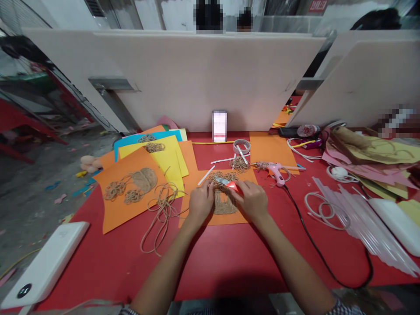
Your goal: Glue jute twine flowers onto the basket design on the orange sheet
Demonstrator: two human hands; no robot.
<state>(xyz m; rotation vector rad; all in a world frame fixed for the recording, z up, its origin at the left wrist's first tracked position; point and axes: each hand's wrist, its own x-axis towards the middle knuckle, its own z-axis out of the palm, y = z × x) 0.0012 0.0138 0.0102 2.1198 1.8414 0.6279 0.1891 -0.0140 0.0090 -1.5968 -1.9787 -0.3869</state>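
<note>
Red tabletop is supporting twinework, probably light, pliable, best held by its edge; left grip is pinching its strands, right grip clasping a red-handled tool.

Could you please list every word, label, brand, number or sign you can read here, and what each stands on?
None can be read with certainty.
Red sign, upper right: white lettering, too blurred.
Phone screen at the back: details too small.
Dark oval on the white device at left: pale marks, too blurred.
</note>
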